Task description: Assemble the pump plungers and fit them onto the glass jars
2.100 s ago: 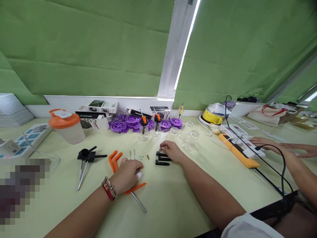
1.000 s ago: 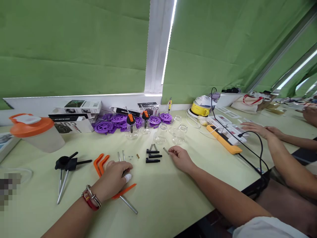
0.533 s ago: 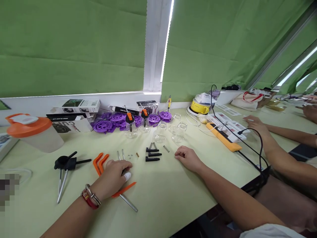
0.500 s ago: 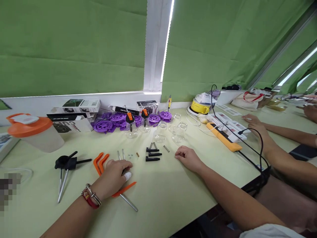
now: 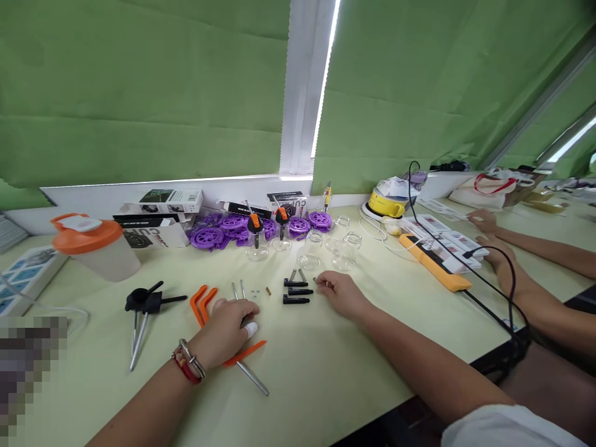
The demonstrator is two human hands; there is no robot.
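My left hand [image 5: 228, 328], with a taped fingertip and a bracelet at the wrist, lies curled over a metal rod [image 5: 254, 379] and a flat orange strip [image 5: 246, 352] on the pale green table [image 5: 316, 366]. Two bent orange levers [image 5: 201, 298] and two thin pins [image 5: 238, 288] sit just beyond it. My right hand [image 5: 341, 293] rests further right, its fingertips on a small spring [image 5: 316, 280]. Three black bars [image 5: 296, 291] and two more springs [image 5: 296, 274] lie just left of that hand.
An orange-lidded shaker [image 5: 95, 245], boxes [image 5: 161, 214], purple wheels [image 5: 233, 225] and glass jars [image 5: 347, 251] line the back. Black fittings with rods [image 5: 144, 302] lie at left. At right are an orange power strip [image 5: 433, 270], a black cable [image 5: 493, 261] and another person's hands [image 5: 487, 218].
My right hand let go of the small spring, drew back, then reached forward to it again. My left hand stayed on the rod. The view swung right, then back left.
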